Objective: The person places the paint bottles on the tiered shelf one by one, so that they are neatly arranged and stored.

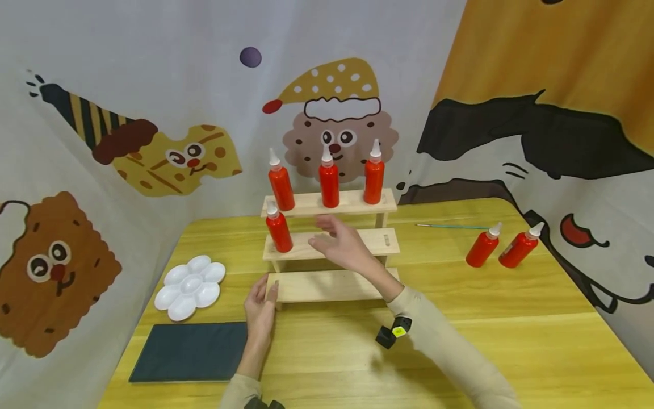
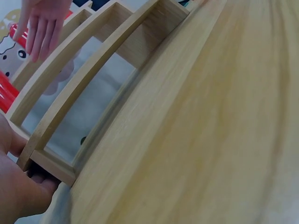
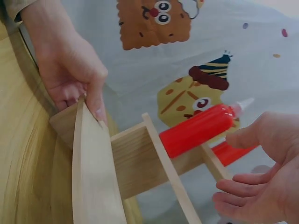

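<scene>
A three-tier wooden stand (image 1: 327, 286) stands on the table. My left hand (image 1: 260, 309) grips the left end of its lowest tier, thumb on top and fingers beneath, as the right wrist view also shows. Over the middle tier my right hand (image 1: 339, 244) hovers with its fingers extended, holding nothing. Just left of it, a red squeeze bottle (image 1: 279, 230) with a white nozzle cap stands on that tier. The top tier carries a left bottle (image 1: 281, 184), a middle bottle (image 1: 329, 182) and a right bottle (image 1: 374, 177), all red with white nozzles.
Two more red bottles (image 1: 482, 248) stand at the table's right, near a thin green-handled paintbrush (image 1: 452, 226). A white flower-shaped palette (image 1: 191, 286) and a dark rectangular board (image 1: 191, 352) lie on the left. Behind hangs a curtain (image 1: 194, 34) with cartoon prints.
</scene>
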The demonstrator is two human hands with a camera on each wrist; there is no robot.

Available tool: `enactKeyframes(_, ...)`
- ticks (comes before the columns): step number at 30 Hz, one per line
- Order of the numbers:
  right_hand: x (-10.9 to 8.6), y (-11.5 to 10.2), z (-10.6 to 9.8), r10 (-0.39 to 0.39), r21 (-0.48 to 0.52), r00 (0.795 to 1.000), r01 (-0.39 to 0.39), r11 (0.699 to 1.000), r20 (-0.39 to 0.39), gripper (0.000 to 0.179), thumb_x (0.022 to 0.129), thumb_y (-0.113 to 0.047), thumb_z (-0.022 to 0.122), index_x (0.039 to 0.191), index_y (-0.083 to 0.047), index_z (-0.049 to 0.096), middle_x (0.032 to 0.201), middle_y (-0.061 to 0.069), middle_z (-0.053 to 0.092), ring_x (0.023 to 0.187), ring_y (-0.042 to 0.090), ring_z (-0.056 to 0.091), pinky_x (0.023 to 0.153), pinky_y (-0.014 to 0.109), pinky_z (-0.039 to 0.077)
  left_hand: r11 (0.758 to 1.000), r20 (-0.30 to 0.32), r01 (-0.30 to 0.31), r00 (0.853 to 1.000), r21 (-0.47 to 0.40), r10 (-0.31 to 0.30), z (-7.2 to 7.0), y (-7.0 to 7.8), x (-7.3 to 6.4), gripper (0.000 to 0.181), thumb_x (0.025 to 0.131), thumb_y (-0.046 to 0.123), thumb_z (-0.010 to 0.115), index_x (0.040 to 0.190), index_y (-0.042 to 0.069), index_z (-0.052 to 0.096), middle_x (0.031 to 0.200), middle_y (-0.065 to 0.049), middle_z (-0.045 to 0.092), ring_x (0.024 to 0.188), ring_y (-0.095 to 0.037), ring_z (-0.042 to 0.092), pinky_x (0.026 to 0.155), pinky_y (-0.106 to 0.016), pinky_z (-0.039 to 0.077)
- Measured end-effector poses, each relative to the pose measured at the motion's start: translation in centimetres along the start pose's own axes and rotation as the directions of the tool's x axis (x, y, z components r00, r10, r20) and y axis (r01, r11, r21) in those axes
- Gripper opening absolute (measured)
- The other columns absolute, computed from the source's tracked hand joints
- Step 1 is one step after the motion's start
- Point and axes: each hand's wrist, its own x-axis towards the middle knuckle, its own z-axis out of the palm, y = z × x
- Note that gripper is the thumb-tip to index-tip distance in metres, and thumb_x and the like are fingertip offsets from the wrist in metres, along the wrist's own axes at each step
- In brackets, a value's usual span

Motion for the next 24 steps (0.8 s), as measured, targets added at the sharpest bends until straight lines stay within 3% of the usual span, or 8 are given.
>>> enactKeyframes(7,-2.0,0.3,-2.4,-0.019,0.001,0.999,0.019,1.000,-0.040,0.051,0.097,-0.022,0.069,0.141,-0.004,0.052,0.141,0.018,0.059,0.133,0.033,0.054,0.115,0.047,0.041,1.000,0.008,0.003,1.000,-0.005,-0.003,-0.2,0.1,-0.1,0.047,0.102,0.015,0.061,0.146,0.002,0.052,0.141,-0.028,0.057,0.131,-0.036,0.055,0.083,-0.008,0.045)
enactKeyframes(16,-4.8,0.8,-6.7,-0.003,-0.032,0.984,-0.003,0.999,-0.177,0.054,0.098,-0.020,0.069,0.143,-0.002,0.048,0.145,0.017,0.055,0.137,0.036,0.049,0.117,0.050,0.037,1.000,0.017,-0.010,1.000,0.010,0.009,-0.2,0.1,0.0,0.046,0.102,0.015,0.060,0.145,0.001,0.052,0.142,-0.028,0.056,0.132,-0.037,0.054,0.084,-0.008,0.046)
enactKeyframes(20,-5.8,1.3,-8.6,-0.014,-0.059,0.965,-0.002,0.998,-0.261,0.055,0.098,-0.019,0.068,0.144,0.001,0.046,0.146,0.019,0.053,0.138,0.037,0.047,0.117,0.051,0.035,1.000,0.010,-0.010,1.000,0.011,0.010,-0.2,0.1,0.0,0.046,0.102,0.015,0.060,0.145,0.001,0.053,0.140,-0.028,0.058,0.126,-0.033,0.059,0.082,-0.009,0.047)
enactKeyframes(24,-6.8,1.7,-10.6,-0.048,-0.091,0.928,0.015,0.996,-0.371,0.053,0.097,-0.015,0.068,0.142,0.004,0.047,0.144,0.021,0.055,0.137,0.039,0.048,0.117,0.054,0.034,1.000,0.010,-0.007,1.000,0.009,0.007,-0.1,0.0,0.0,0.046,0.102,0.016,0.061,0.145,0.002,0.053,0.139,-0.027,0.060,0.119,-0.026,0.063,0.081,-0.010,0.048)
